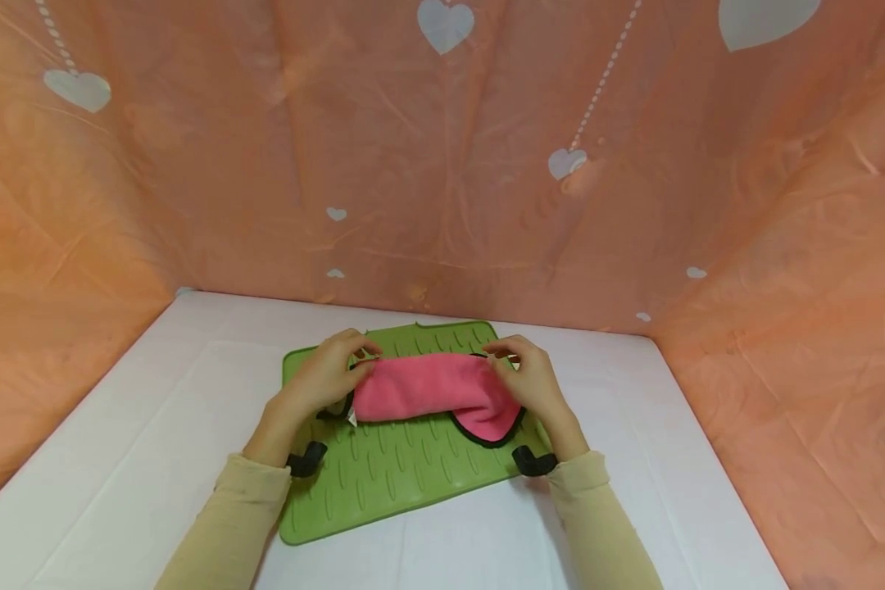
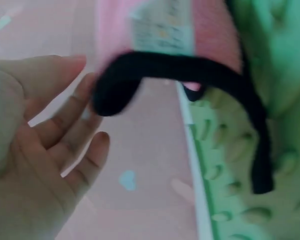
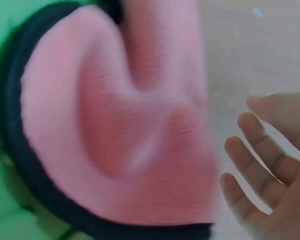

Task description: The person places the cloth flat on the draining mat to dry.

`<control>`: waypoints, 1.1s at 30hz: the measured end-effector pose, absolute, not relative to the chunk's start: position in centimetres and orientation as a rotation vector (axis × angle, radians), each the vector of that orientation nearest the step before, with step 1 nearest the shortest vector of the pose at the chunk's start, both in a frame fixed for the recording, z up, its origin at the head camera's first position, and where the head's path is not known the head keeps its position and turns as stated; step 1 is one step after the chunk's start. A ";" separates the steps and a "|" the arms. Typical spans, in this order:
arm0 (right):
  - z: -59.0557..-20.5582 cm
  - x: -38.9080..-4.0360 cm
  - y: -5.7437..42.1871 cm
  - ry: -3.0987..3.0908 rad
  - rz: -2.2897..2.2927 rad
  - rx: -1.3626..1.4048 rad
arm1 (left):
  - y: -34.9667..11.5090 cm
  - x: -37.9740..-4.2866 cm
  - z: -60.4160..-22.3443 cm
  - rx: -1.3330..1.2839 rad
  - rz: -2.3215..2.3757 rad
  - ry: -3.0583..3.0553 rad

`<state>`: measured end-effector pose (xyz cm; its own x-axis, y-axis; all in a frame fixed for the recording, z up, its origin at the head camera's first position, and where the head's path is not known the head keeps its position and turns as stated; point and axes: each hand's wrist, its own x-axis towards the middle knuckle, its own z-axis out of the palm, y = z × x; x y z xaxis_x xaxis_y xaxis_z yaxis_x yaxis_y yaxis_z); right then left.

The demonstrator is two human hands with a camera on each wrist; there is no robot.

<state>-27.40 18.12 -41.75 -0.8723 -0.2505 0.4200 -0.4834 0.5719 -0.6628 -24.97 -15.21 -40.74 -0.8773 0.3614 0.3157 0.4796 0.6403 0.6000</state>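
Two sleeves (image 1: 221, 524) extend over the white table (image 1: 634, 426), where a green mat (image 1: 383, 483) lies toward the far edge. Over the mat's middle, the pink cloth (image 1: 428, 385) runs lengthwise between left hand (image 1: 332, 369) and right hand (image 1: 527, 373), neither clearly nearer; both have fingers parted, left contact unclear.

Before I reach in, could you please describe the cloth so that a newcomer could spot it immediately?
On the white table lies a ridged green mat. Over that mat, between the left hand and right hand, is the pink cloth. Its soft-looking pink fabric and black edging set it apart from the green mat.
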 end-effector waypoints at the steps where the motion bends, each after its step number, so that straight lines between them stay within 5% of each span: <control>1: -41.3 -27.2 18.1 -2.511 1.210 0.612 | -15.1 -24.8 -40.5 -0.700 -1.063 -2.672; 17: -43.0 -23.0 20.7 -2.724 1.021 1.022 | -15.7 -20.8 -41.6 -1.047 -0.602 -2.701; 33: -45.2 -22.1 21.3 -2.854 0.563 1.199 | -18.5 -22.2 -44.5 -1.234 -0.407 -2.667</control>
